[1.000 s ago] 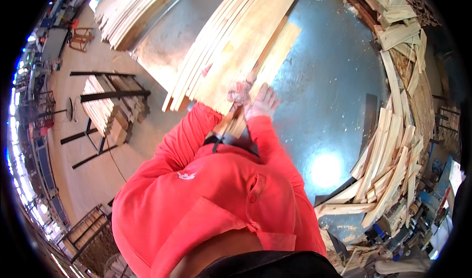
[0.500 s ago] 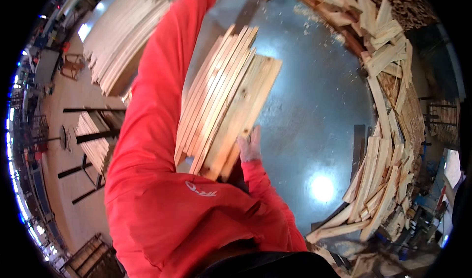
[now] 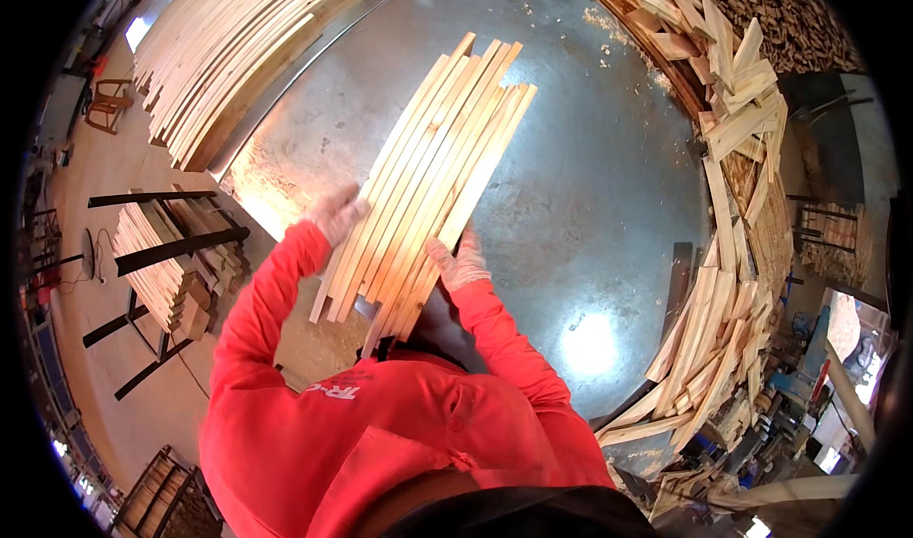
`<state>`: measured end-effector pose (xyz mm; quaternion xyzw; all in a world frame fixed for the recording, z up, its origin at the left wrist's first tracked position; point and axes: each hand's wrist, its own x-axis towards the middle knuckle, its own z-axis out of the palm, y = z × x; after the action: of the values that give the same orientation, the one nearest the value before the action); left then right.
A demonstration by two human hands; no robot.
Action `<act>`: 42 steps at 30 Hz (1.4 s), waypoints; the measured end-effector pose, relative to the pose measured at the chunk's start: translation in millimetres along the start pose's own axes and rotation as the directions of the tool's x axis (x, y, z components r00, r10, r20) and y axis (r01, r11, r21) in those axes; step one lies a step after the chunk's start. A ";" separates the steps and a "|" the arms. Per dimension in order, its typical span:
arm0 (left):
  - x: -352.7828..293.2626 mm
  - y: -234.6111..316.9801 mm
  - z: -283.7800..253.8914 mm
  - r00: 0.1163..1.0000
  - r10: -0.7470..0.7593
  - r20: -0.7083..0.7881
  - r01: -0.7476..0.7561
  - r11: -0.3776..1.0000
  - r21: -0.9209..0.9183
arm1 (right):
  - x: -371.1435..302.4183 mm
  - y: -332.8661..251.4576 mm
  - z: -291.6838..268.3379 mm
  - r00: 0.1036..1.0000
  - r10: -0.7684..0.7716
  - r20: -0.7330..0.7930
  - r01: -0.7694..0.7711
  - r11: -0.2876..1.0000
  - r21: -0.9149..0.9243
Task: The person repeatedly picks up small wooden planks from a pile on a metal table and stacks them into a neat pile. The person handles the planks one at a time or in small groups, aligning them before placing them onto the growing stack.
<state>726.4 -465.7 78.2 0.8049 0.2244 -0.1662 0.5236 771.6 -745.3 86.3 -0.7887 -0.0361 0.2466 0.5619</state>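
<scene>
I count roughly a dozen wooden slats (image 3: 418,186) in my one bundle, two gloved hands, two more slat stacks, one metal table (image 3: 590,196).

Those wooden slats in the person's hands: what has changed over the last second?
The bundle of slats now lies flatter and fanned out. The left hand, raised high before, came down to its left edge; the right hand supports the near end. The surrounding wood stacks stayed put.
</scene>
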 end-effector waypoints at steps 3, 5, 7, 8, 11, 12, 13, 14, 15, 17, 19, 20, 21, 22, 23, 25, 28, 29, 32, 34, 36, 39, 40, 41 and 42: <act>-29.0 4.1 5.2 1.000 -0.009 0.001 0.009 0.999 0.041 | 6.2 11.9 -3.1 0.998 -0.059 0.023 0.058 0.996 0.069; -61.1 47.5 7.4 0.991 -0.019 -0.129 0.048 0.973 0.226 | 5.4 13.6 -7.4 0.999 -0.037 0.032 0.040 0.993 -0.107; -88.2 60.0 21.2 0.936 0.159 -0.313 -0.041 0.935 0.353 | 5.7 4.1 -21.0 0.994 0.020 0.109 0.005 0.975 -0.223; -102.4 55.4 31.8 0.869 0.306 -0.388 -0.156 0.915 0.373 | 9.2 -6.3 -35.4 0.980 0.028 0.195 0.006 0.984 -0.175; -135.2 58.0 57.7 0.730 0.510 -0.454 -0.265 0.825 0.499 | 39.7 -4.8 -78.1 0.962 -0.041 0.270 0.054 0.998 -0.041; -148.1 58.6 65.1 0.711 0.537 -0.454 -0.253 0.797 0.548 | 54.9 13.5 -85.4 0.975 -0.114 0.190 0.118 0.993 -0.007; -157.5 45.0 73.7 0.754 0.350 -0.556 -0.222 0.932 0.286 | 72.2 11.3 -96.0 0.981 -0.069 0.183 0.066 0.998 0.020; -166.8 32.5 82.0 0.763 0.149 -0.629 -0.195 0.981 -0.005 | 87.7 6.8 -103.7 0.983 -0.008 0.182 0.001 0.999 0.042; -167.6 31.4 87.3 0.723 -0.165 -0.671 -0.169 0.899 -0.404 | 101.1 5.6 -102.8 0.970 -0.052 0.235 0.015 0.987 0.158; -180.3 8.4 94.4 0.616 -0.566 -0.547 -0.057 0.661 -0.748 | 104.3 -1.7 -77.0 0.954 -0.164 0.251 0.141 0.984 0.109; -195.8 -41.5 78.9 0.523 -0.729 -0.442 0.237 0.622 -0.746 | 93.6 21.5 -50.0 0.944 -0.258 0.207 0.249 0.966 0.069; -203.7 -55.6 85.4 0.464 -0.795 -0.391 0.353 0.571 -0.741 | 96.3 36.9 -45.2 0.932 -0.305 0.196 0.272 0.946 0.179; -205.7 -57.7 95.6 0.434 -0.864 -0.256 0.286 0.402 -0.870 | 97.9 32.5 -47.7 0.945 -0.242 0.219 0.185 0.950 0.252; -209.5 -53.8 105.4 0.420 -0.901 -0.110 0.207 0.213 -0.955 | 99.4 19.6 -55.9 0.956 -0.173 0.236 0.093 0.945 0.314; -213.4 -44.6 120.1 0.436 -0.894 -0.105 0.152 0.189 -0.970 | 103.5 3.2 -63.9 0.980 -0.097 0.175 0.025 0.927 0.375; -219.8 -47.4 140.3 0.472 -0.881 -0.038 0.137 0.116 -0.984 | 127.4 -6.7 -93.5 0.952 -0.303 -0.044 0.304 0.952 0.040; -208.6 -10.0 161.7 0.539 -0.839 -0.075 0.068 0.132 -0.989 | 177.0 -43.4 -125.6 0.744 -0.668 0.004 0.511 0.566 -0.646; -207.4 -11.4 167.5 0.574 -0.810 -0.123 0.056 0.189 -0.980 | 192.3 -61.8 -127.9 0.763 -0.642 0.075 0.450 0.446 -0.774; -197.3 -10.4 171.9 0.600 -0.790 -0.130 0.007 0.167 -0.986 | 232.6 -75.7 -115.0 0.742 -0.608 0.283 0.378 0.032 -0.925; -193.9 -5.9 172.6 0.569 -0.812 -0.126 -0.010 0.147 -0.989 | 231.3 -94.1 -103.6 0.821 -0.510 0.257 0.272 -0.047 -0.961; -188.7 -3.7 175.6 0.540 -0.832 -0.126 -0.071 0.104 -0.992 | 236.3 -97.9 -97.3 0.853 -0.477 0.212 0.216 -0.046 -0.975; -186.1 9.3 173.0 0.562 -0.821 -0.100 -0.064 0.077 -0.995 | 280.2 -78.6 -114.5 0.861 -0.484 0.154 0.240 0.120 -0.963; -185.1 7.9 172.1 0.556 -0.826 -0.091 -0.066 0.065 -0.996 | 277.6 -78.1 -111.3 0.873 -0.462 0.156 0.248 0.147 -0.958; -183.6 4.3 171.4 0.549 -0.832 -0.082 -0.069 0.052 -0.996 | 273.8 -78.5 -110.4 0.884 -0.439 0.159 0.257 0.173 -0.951; -183.1 1.5 170.4 0.543 -0.837 -0.073 -0.073 0.039 -0.997 | 269.0 -80.3 -109.5 0.894 -0.416 0.163 0.265 0.199 -0.943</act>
<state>567.2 -656.8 103.8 0.1664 0.6818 0.1699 0.6918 1071.9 -721.1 92.2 -0.9496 -0.3125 -0.0055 0.0228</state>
